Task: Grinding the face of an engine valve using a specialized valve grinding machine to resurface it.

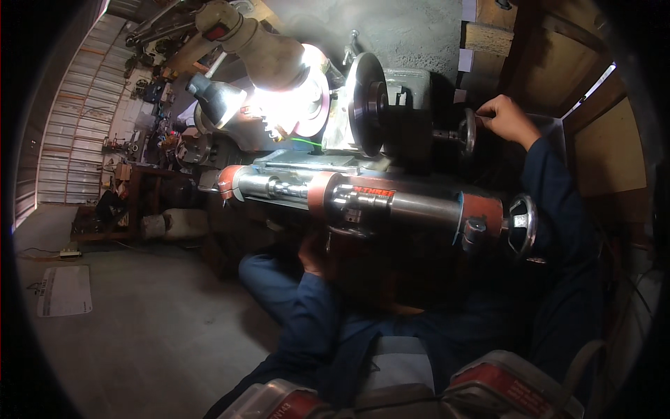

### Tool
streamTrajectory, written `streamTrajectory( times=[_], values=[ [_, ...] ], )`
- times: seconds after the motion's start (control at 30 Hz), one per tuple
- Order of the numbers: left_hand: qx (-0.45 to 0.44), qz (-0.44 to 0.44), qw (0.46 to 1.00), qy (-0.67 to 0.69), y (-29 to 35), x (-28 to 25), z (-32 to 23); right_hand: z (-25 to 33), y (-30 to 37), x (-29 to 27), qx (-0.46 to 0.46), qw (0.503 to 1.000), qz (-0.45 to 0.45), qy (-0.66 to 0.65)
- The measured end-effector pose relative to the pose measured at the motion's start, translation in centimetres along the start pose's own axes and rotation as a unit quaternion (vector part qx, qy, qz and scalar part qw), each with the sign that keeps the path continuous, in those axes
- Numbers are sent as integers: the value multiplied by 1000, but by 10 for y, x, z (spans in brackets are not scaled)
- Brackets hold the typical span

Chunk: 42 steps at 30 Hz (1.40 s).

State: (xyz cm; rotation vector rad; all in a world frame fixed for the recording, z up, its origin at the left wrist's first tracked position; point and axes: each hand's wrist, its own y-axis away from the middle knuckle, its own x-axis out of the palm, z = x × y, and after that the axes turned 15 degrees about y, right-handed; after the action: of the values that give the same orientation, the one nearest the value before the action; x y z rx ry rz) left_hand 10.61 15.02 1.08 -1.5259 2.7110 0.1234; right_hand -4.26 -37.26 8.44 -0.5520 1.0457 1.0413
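Note:
My right hand [508, 120] reaches far out on the right, its fingers closed round the handle at the rim of a dark handwheel [468, 133]. That wheel sits on a shaft beside a large dark round disc [368, 105]. Lower and left, my left hand [312, 257] is raised below the machine's front, close to a shiny handwheel [349, 232]. Shadow covers its fingers, so whether it grips that wheel cannot be made out. Between my arms lies a long steel shaft assembly [426, 209] with red end housings. A spoked chrome handwheel [521, 227] stands at its right end.
A bright work lamp [269, 52] glares over the machine's far left part. Beside it is a dark nozzle-shaped piece [215, 98]. Cluttered tools and parts [150, 119] fill the left background. A white printed sheet [66, 290] lies on the concrete floor. Wooden boards [607, 150] stand at right.

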Motion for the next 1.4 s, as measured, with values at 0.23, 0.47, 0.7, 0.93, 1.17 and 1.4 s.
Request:
streamTrajectory(
  times=[0.23,0.47,0.7,0.93,1.17,1.4],
  values=[
    [-361,111,669,640,-11,36,1,-27,-9,62,-22,983,43,175],
    [-245,126,875,398,-7,18,53,18,5,26,69,895,424,120],
    [-78,39,996,21,-35,12,11,-15,-23,69,-151,908,308,241],
    [-189,430,880,-72,-95,11,-83,-3,0,-9,-47,997,42,51],
    [-247,485,837,-55,-108,22,-92,70,35,-16,15,931,293,216],
    [-275,452,845,-80,-95,23,-93,-8,16,-17,-4,990,99,-104]
  ],
)
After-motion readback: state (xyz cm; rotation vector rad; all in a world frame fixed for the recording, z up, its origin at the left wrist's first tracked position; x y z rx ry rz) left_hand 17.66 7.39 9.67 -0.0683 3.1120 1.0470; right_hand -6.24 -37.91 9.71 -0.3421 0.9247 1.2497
